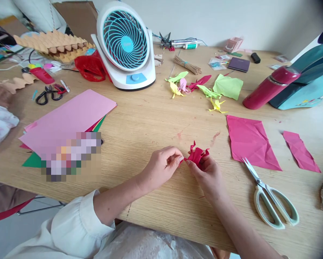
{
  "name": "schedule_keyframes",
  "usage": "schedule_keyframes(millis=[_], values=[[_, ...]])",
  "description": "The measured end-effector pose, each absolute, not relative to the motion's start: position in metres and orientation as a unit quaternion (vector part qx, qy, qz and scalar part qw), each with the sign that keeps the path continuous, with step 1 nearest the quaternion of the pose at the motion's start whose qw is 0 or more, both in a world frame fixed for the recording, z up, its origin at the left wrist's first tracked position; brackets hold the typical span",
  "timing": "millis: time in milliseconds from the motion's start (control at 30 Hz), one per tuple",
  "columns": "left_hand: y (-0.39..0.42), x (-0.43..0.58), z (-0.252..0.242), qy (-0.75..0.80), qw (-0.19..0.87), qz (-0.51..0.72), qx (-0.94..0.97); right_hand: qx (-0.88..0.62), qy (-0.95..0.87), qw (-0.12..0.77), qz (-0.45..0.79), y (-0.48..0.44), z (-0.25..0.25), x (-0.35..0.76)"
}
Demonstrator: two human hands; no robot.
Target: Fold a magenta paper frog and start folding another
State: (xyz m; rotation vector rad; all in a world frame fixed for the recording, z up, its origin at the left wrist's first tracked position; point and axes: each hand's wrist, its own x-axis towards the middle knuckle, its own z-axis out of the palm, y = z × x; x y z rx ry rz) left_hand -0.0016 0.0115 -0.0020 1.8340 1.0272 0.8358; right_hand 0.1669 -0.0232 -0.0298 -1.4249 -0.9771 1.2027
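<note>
A small folded piece of red paper (196, 154) is held just above the wooden table (150, 118), near its front edge. My left hand (161, 166) pinches its left tip between thumb and fingers. My right hand (208, 174) grips the folded body from below and from the right. Both hands are closed on the paper, which has several thin points sticking up.
A crumpled red sheet (249, 142), a red strip (300, 151) and pale green scissors (272, 198) lie to the right. Small folded paper figures (201, 90) sit further back, a white and blue fan (126, 45) behind. A pink paper stack (66, 120) lies left, a red flask (270, 86) far right.
</note>
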Motion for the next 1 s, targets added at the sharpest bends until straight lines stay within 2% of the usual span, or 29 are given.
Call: schedule_keyframes(millis=[133,300,533,767,1000], values=[[0.018,0.001,-0.007,0.423,0.587,0.324,0.610,-0.558,-0.408,0.509,0.514,-0.022,-0.030,0.167],[0.023,0.002,-0.008,0.412,0.655,0.325,0.543,-0.538,-0.343,0.496,0.590,-0.017,-0.019,0.171],[0.021,0.001,-0.010,0.424,0.668,0.307,0.529,-0.512,-0.295,0.486,0.644,-0.016,-0.011,0.175],[0.021,0.001,-0.009,0.453,0.590,0.303,0.595,-0.537,-0.319,0.508,0.593,-0.016,-0.020,0.170],[0.020,0.001,-0.004,0.437,0.624,0.301,0.574,-0.541,-0.338,0.511,0.576,-0.017,-0.026,0.168]])
